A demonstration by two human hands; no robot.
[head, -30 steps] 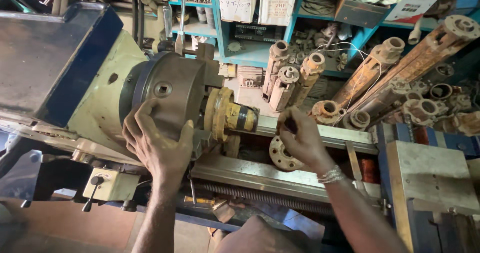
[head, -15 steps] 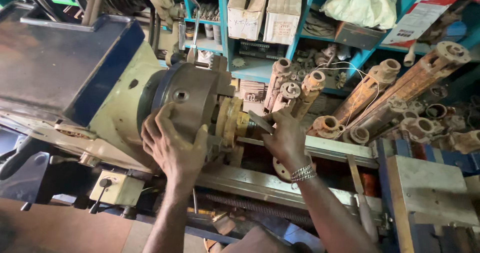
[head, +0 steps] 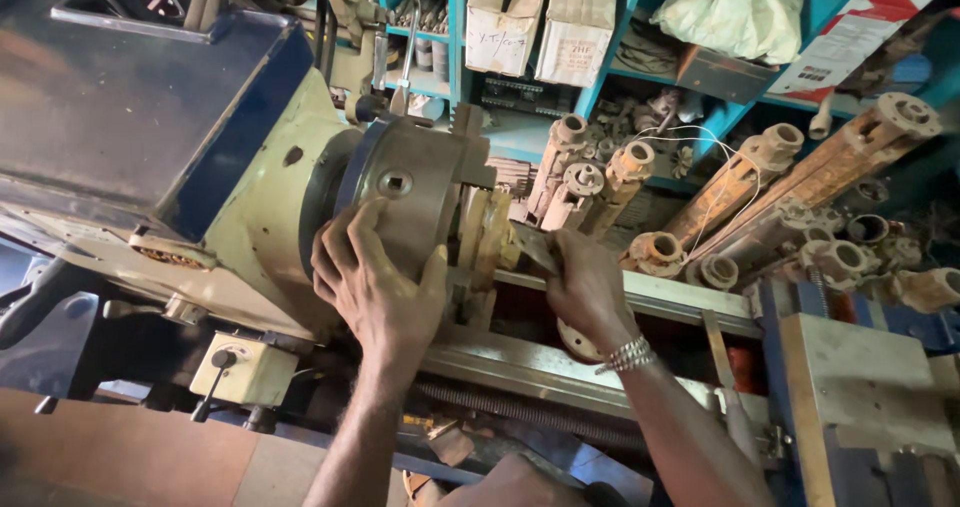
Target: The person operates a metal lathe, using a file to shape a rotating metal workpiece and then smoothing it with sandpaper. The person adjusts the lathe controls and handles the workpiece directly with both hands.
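Chuck (head: 415, 202) on the lathe, axis running left-right w/ a brass-coloured workpiece (head: 487, 242) in its jaws. Left hand (head: 375, 287) spread flat on the chuck rim, nearest. Right hand (head: 585, 287) just right of the workpiece, fingers closed on a thin metal piece (head: 535, 247) touching it.

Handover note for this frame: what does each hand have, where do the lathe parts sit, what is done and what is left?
Left hand: palm and fingers spread on the rim of the chuck, no closed grip.
Right hand: at the brass part clamped in the chuck, holding a flat metal tool against it.
A flanged disc lies on the lathe bed under the right wrist.
Done: brass part sits in the chuck.
Left: cannot tell whether it is fully tightened; check before moving on.
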